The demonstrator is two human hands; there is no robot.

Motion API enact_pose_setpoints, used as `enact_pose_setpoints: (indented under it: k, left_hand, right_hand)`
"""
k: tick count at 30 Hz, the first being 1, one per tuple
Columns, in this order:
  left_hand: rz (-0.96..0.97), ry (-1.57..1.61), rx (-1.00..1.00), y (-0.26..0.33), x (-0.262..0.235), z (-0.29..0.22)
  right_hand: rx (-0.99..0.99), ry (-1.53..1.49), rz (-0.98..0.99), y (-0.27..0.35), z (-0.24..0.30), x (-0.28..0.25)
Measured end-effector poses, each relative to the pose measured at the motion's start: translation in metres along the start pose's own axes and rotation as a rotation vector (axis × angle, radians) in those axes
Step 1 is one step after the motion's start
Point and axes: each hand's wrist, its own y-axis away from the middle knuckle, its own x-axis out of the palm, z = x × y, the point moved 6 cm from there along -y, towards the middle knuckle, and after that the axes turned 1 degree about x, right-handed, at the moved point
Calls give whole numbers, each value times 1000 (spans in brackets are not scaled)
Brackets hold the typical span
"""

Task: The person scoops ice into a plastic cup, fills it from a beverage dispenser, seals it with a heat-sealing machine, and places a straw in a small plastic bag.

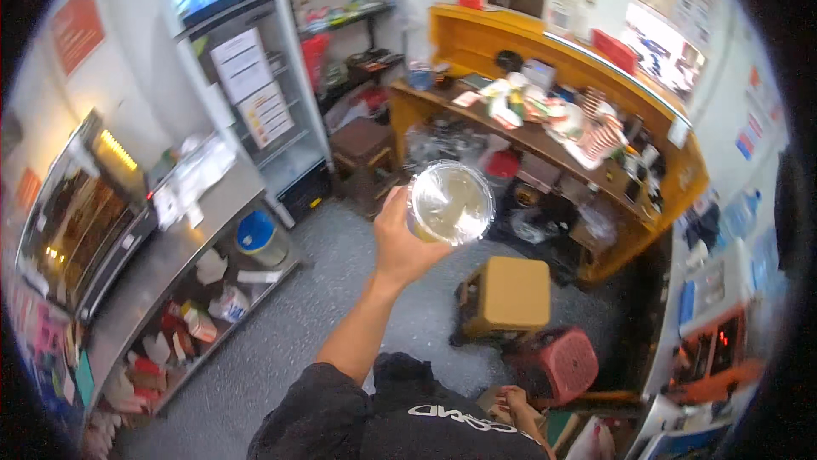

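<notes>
My left hand is stretched out in front of me, its fingers wrapped round a clear plastic cup. A shiny transparent film or lid covers the cup's top, and a pale yellowish content shows through it. My right hand is low by my body at the lower right. Its fingers look curled beside a tan, paper-like piece, and I cannot make out what they hold.
A yellow stool and a red stool stand ahead on the grey floor. To the left are a steel counter, a heated display case and a glass-door fridge. A cluttered wooden desk stands at the back.
</notes>
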Motion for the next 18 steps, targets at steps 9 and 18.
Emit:
enact_pose_setpoints:
  k: [9, 18]
  left_hand:
    - [-38, -854, 63, -22, -337, 61]
    - [-384, -66, -725, 78, -545, 192]
  right_hand:
    - [-197, 712, 492, -66, 169, 316]
    - [-161, 455, 755, -64, 268, 627]
